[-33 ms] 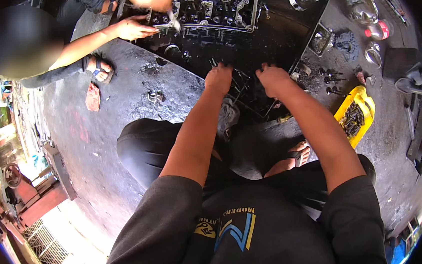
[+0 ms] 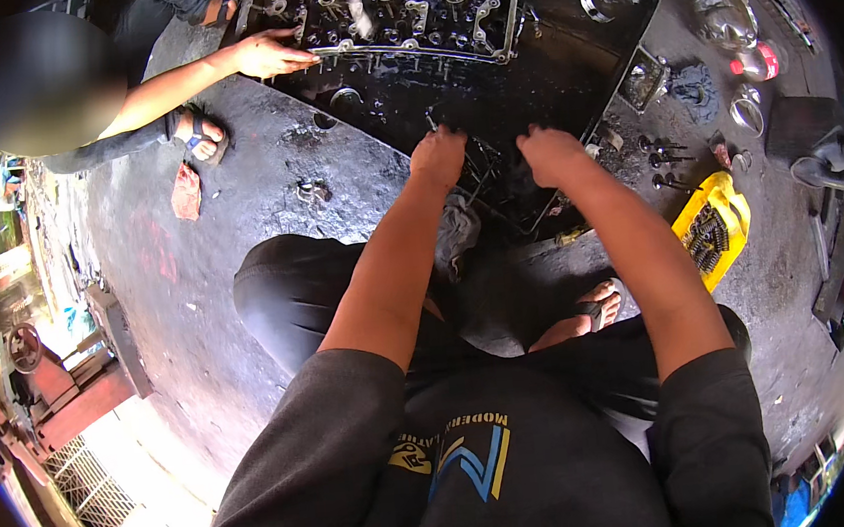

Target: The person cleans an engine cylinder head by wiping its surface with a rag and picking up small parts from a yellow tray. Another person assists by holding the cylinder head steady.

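Observation:
At the near end of a large black oily tray (image 2: 555, 66), my left hand (image 2: 439, 156) is closed, with a slim shiny metal piece (image 2: 431, 120) sticking out past its fingers. I cannot make out the kind of piece. My right hand (image 2: 551, 157) is a short way to the right, over the dark corner of the tray; its fingers curl down and their tips are lost in the black. Between both hands lie several thin metal rods (image 2: 481, 166) in a dark frame or small tray. Farther off, a cylinder head (image 2: 411, 23) rests in the large tray.
A co-worker's hand (image 2: 273, 54) steadies the cylinder head, while their other hand holds a brush-like tool (image 2: 358, 16) over it. To my right are engine valves (image 2: 669, 157), a yellow container (image 2: 730, 226) of springs, and a plastic bottle (image 2: 758, 61). A grey rag (image 2: 457, 228) hangs near my knee.
My right hand has shifted slightly right and its fingers look more closed. My left hand has hardly moved. The co-worker's tool hand has moved up and right over the cylinder head.

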`<control>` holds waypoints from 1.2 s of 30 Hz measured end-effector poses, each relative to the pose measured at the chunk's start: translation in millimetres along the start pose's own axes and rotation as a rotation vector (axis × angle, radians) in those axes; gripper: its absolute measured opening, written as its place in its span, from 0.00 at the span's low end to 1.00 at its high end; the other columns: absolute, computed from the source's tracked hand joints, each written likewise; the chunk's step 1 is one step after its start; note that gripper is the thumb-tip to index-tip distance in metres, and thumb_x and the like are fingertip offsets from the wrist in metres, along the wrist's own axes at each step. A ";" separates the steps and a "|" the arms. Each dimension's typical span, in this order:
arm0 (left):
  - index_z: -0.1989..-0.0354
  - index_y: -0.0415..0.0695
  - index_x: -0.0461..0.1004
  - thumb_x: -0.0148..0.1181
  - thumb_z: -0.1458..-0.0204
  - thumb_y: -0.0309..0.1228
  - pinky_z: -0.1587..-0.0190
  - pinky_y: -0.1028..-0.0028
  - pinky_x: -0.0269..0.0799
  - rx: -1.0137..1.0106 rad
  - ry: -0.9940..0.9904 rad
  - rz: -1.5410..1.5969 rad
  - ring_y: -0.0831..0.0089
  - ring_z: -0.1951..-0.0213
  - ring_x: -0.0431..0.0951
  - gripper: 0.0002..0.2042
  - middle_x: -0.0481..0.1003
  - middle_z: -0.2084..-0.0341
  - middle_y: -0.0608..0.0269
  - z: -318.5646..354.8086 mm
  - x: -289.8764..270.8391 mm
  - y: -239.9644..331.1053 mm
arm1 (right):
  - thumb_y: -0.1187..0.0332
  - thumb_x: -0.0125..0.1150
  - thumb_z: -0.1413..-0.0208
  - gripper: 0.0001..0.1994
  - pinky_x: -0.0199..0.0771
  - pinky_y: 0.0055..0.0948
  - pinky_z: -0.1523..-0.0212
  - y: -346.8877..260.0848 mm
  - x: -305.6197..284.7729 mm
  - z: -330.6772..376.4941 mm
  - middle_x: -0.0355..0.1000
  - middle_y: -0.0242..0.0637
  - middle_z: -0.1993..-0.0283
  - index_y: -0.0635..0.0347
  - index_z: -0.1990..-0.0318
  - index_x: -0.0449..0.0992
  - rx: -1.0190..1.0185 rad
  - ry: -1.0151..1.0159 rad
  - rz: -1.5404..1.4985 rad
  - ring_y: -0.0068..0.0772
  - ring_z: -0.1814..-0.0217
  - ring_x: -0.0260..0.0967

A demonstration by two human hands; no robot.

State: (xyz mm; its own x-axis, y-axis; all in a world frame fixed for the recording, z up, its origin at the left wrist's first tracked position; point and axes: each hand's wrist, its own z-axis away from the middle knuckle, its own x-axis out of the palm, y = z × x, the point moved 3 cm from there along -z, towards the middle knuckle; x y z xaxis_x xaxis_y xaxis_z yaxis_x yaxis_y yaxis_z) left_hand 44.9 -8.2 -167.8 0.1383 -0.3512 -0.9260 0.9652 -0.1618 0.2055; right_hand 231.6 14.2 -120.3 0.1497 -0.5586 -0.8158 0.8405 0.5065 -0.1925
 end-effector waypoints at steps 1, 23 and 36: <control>0.57 0.47 0.76 0.51 0.51 0.24 0.54 0.59 0.76 -0.012 -0.022 0.016 0.50 0.56 0.77 0.13 0.73 0.58 0.46 2.6 -0.2 -2.6 | 0.75 0.57 0.54 0.23 0.70 0.42 0.42 10.2 -3.2 -4.1 0.63 0.55 0.38 0.62 0.46 0.70 0.038 -0.047 -0.054 0.53 0.39 0.65; 0.60 0.43 0.77 0.53 0.45 0.37 0.54 0.56 0.74 -0.313 0.088 0.423 0.48 0.57 0.78 0.12 0.78 0.63 0.46 8.1 -109.6 36.7 | 0.60 0.71 0.57 0.23 0.73 0.27 0.55 61.7 -59.0 -10.8 0.75 0.32 0.59 0.57 0.52 0.75 0.043 0.245 -1.250 0.22 0.57 0.72; 0.68 0.40 0.75 0.53 0.46 0.32 0.61 0.57 0.75 -0.186 0.289 0.247 0.50 0.65 0.79 0.09 0.78 0.70 0.49 10.1 -136.7 86.1 | 0.57 0.66 0.50 0.21 0.70 0.31 0.57 20.0 -87.0 -10.2 0.75 0.44 0.64 0.69 0.60 0.75 0.154 0.446 -1.198 0.34 0.61 0.73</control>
State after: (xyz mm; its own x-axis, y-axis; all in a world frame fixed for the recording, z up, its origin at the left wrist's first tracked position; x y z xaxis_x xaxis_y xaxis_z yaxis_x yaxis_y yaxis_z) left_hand 106.9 16.5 -20.3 0.4016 -0.0814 -0.9122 0.9152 0.0737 0.3963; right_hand 230.1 79.6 -58.7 -0.8976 -0.3277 -0.2950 0.3843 -0.2535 -0.8877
